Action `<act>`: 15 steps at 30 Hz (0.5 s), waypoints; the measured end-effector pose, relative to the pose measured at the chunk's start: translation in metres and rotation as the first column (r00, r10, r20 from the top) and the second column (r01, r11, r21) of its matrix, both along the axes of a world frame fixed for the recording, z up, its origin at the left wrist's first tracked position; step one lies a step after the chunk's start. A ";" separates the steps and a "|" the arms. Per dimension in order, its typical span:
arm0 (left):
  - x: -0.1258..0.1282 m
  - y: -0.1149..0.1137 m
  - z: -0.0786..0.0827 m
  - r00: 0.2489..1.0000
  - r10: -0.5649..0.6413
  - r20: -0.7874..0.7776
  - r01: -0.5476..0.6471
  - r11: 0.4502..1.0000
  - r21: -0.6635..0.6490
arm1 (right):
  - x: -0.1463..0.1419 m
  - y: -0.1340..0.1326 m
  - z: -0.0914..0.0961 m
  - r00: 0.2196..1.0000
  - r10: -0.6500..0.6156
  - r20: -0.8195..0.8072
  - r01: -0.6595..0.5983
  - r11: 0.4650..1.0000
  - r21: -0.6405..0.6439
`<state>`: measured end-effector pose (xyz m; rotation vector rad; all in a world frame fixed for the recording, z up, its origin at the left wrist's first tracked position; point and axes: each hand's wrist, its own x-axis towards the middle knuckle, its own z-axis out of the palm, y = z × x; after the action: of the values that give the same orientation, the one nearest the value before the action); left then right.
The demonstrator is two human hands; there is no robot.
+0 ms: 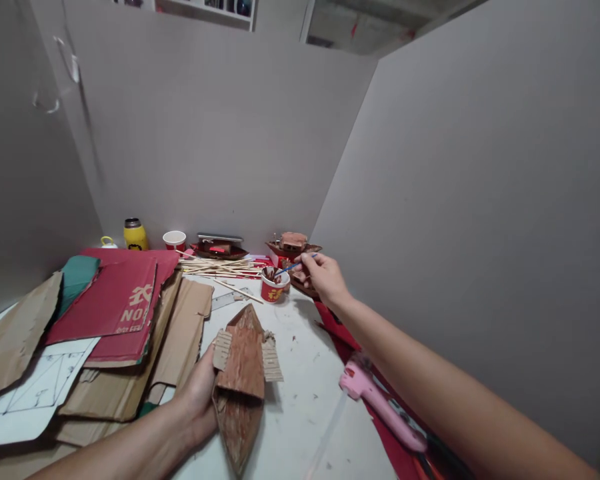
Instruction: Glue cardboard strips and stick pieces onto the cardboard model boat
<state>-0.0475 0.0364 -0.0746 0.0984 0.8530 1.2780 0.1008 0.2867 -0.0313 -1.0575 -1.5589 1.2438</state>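
Observation:
My left hand [200,398] grips a brown-painted cardboard model boat [241,357] by its left side, above the white table. Two bare corrugated flaps stick out from either side of its painted cabin roof. In my right hand [325,277] is a thin blue paintbrush [296,265], pinched between the fingers. Its tip reaches into a red and white paper cup [275,288] with brown paint on the inner wall. Just behind my right hand, another brown model boat [304,287] is partly hidden.
A pink glue gun [383,405] lies on red card at the right. Cardboard sheets [180,327] pile up at the left. Wooden sticks [225,268], a ruler [230,298], finished-looking boats [293,243], a white-rimmed cup [175,240] and a yellow bottle [135,235] line the back.

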 end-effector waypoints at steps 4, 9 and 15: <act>0.000 0.000 0.003 1.000 0.010 0.005 -0.010 1.000 -0.014 | 0.014 -0.005 0.004 0.994 -0.093 -0.050 0.095 0.995 0.034; -0.001 0.000 0.006 1.000 -0.002 -0.023 0.002 1.000 -0.020 | 0.023 -0.016 0.009 0.990 -0.123 -0.074 0.127 0.991 0.052; -0.001 0.002 0.004 1.000 -0.013 -0.014 0.013 1.000 -0.006 | 0.007 -0.014 0.007 0.999 -0.049 0.008 0.049 0.998 0.033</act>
<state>-0.0485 0.0386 -0.0702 0.1084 0.8670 1.2634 0.1078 0.2726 -0.0240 -1.0754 -1.5464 1.1782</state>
